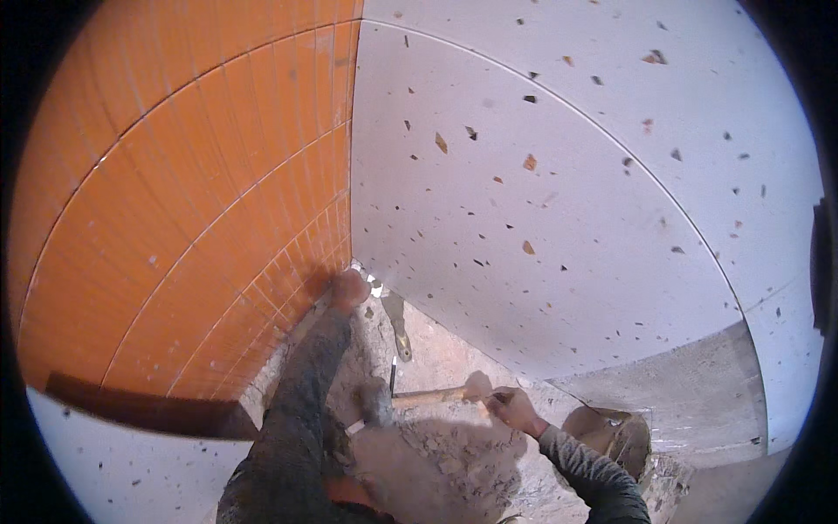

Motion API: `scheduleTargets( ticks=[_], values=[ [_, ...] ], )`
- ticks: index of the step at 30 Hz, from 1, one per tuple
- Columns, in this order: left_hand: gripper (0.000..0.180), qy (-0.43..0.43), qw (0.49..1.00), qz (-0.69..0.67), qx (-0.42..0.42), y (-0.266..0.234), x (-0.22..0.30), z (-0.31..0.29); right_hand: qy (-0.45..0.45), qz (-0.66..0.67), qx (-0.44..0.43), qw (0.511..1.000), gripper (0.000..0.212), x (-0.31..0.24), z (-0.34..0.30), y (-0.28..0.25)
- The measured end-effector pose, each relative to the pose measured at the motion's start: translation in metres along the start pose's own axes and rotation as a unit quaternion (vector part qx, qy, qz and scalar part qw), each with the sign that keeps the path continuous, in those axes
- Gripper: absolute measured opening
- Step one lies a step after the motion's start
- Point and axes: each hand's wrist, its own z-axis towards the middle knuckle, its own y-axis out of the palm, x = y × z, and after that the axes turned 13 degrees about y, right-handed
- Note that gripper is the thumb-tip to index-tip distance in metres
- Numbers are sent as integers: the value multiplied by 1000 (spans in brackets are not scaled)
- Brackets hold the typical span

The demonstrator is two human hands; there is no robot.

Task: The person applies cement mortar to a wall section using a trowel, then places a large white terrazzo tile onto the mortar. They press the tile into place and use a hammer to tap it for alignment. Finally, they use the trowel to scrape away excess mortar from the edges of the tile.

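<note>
My left hand (350, 290) reaches far forward into the corner, against the foot of the orange tiled wall (218, 218). Its fingers are blurred and partly hidden, so their pose does not show. Nearer to me on the right, my right hand (517, 410) has its fingers closed at the end of a wooden handle. This belongs to a mallet (432, 397) whose dark grey head lies to the left, beside my left forearm. Between the hands, a tool with a grey-green handle (401, 336) lies on the rough floor, with a thin black stick (393, 374) close by.
A pale speckled wall panel (541, 192) rises on the right and meets the orange wall at the corner. Below it is a bare grey strip (672, 384). A round, dirty container (633, 444) stands right of my right wrist. Rubble and dust cover the floor (454, 454).
</note>
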Motion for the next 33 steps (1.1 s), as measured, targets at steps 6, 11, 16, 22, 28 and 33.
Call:
scheduleTargets(
  ticks=[6,11,16,22,28,33],
  values=[
    [35,106,993,7,41,-35,45,-35,139,180,-60,972,34,72,-74,-25],
    [29,87,994,-53,40,-81,105,-67,88,39,-11,995,37,77,-86,-33],
    [29,145,976,-150,65,-186,258,-85,125,85,83,985,20,121,-83,-46],
    [31,325,937,-124,21,-183,345,-94,89,51,124,987,20,136,-89,-61],
    [29,378,901,50,-206,-123,389,-114,-59,-364,182,911,14,195,-94,-64],
    [28,418,846,155,-291,-46,340,-132,73,83,118,987,18,206,-92,-44]
  ],
)
